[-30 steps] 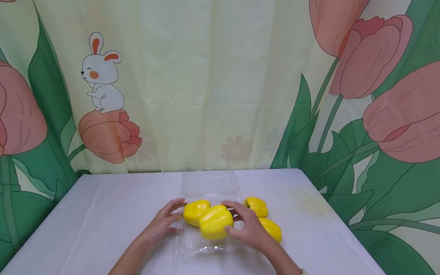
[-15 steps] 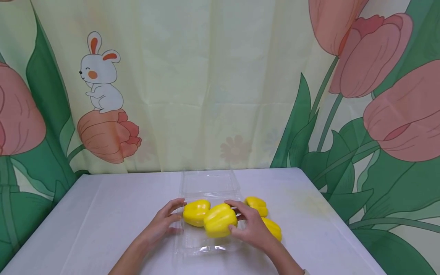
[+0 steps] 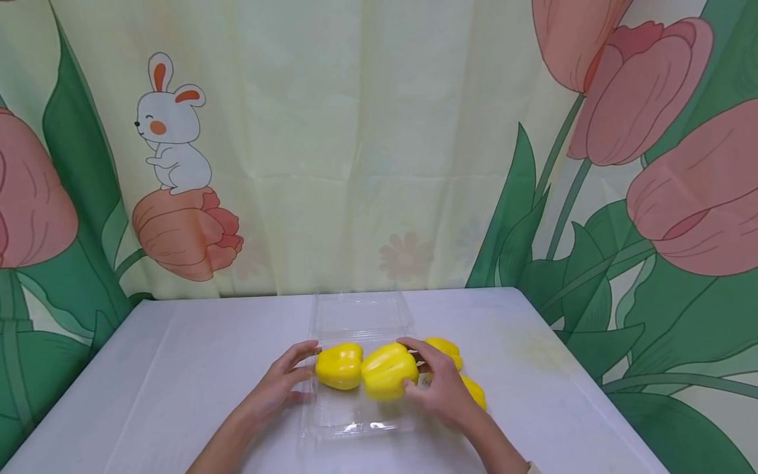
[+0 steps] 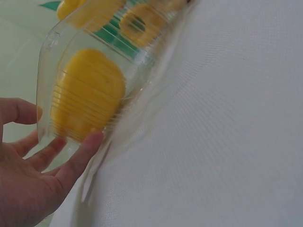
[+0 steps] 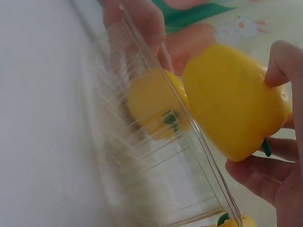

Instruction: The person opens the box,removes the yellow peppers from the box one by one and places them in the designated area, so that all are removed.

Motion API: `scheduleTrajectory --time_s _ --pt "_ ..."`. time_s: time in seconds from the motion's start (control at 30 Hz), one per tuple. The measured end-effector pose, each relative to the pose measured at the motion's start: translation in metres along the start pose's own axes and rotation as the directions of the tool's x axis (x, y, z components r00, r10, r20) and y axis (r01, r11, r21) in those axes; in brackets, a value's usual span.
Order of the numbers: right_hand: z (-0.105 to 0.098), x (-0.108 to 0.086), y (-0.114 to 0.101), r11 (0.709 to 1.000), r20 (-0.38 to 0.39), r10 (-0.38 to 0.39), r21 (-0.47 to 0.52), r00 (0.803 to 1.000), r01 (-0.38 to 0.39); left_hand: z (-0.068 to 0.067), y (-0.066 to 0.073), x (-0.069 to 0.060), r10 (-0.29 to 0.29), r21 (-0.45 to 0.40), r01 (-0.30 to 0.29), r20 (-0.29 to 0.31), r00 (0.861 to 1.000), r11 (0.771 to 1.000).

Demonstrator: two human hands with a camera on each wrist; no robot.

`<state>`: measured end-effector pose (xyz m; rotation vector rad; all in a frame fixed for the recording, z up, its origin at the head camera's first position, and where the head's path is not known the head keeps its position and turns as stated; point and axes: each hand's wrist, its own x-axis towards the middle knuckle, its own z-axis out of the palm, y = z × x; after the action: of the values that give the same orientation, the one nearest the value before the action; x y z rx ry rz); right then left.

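Note:
A yellow bell pepper (image 3: 389, 372) with a green stem is held by my right hand (image 3: 441, 382), tilted above the right part of a clear plastic clamshell box (image 3: 349, 428). Its underside looks blurred. In the right wrist view, the held pepper (image 5: 232, 101) is over the near rim, with fingers below and thumb above. Another yellow bell pepper (image 3: 339, 366) lies in the box's far left part. At the box's left side, my left hand (image 3: 275, 385) holds the wall, its fingertips against the rim and side in the left wrist view. Two more yellow bell peppers are partly hidden by my right hand.
The two further peppers are a back one (image 3: 444, 351) and a front one (image 3: 474, 392), both on the white-covered table (image 3: 207, 355) right of the box. The box's open lid (image 3: 361, 315) lies towards the back. A printed curtain (image 3: 367, 164) hangs behind the table's far edge.
My right hand has moved right and slightly back with its pepper, away from the pepper at left. That pepper has turned slightly. My left hand has stayed in place.

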<state>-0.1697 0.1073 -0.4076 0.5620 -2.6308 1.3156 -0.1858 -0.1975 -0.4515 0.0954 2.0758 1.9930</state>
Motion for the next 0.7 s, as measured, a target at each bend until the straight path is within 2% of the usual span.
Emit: scheduleTrajectory --time_s 0.3,0.47,0.7 --pt "-0.004 0.001 0.006 0.999 -0.073 -0.034 -0.01 0.997 0.033 0.0 0.0 -0.001 0.005 -0.009 -0.005 -0.007 1.0 1.0" --pt "-0.006 0.001 0.009 0.999 -0.111 -0.03 -0.024 0.993 0.027 0.0 0.0 -0.001 0.003 -0.005 -0.003 -0.006 1.0 1.0" --pt "-0.01 0.001 0.013 0.996 -0.14 -0.078 -0.045 0.987 0.072 0.001 0.001 -0.001 0.004 -0.007 -0.004 -0.005 1.0 1.0"
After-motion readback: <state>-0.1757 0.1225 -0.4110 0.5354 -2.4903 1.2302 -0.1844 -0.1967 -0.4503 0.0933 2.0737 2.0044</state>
